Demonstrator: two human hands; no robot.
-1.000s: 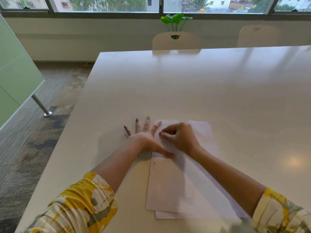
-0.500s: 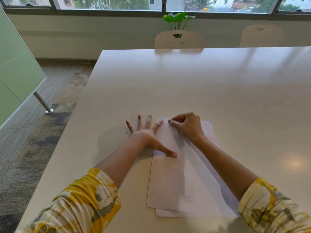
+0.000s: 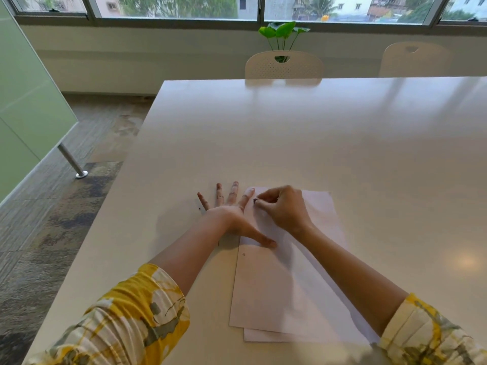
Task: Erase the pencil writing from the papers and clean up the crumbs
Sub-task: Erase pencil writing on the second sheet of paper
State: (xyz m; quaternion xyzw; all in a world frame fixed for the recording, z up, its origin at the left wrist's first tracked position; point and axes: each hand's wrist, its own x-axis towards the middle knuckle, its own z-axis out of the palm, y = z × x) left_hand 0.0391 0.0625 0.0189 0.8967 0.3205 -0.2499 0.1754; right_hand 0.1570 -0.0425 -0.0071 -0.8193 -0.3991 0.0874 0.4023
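Papers: stack of white paper sheets (image 3: 284, 291) lying flat on the glossy white counter (image 3: 316, 143), the top sheet skewed over the one beneath, near the front edge.
Left hand: left hand (image 3: 229, 214) spread flat, fingers straight; the index tip and thumb press the top sheet's left edge while the other fingers rest on the counter beside it.
Right hand: right hand (image 3: 283, 209) with fingers curled, pinching a small dark eraser (image 3: 255, 201) against the paper's far left corner.
Change: over the last second the right hand has travelled from beside the left thumb up toward the far corner, then back a little; the left hand has not shifted.
Meaning: probably rubbing strokes in progress, with erasing still under way on the top sheet.
Writing: too faint to make out; one small dark mark (image 3: 243, 254) shows near the left edge.
Crumbs: none clearly visible, so sweeping-up looks not yet begun.
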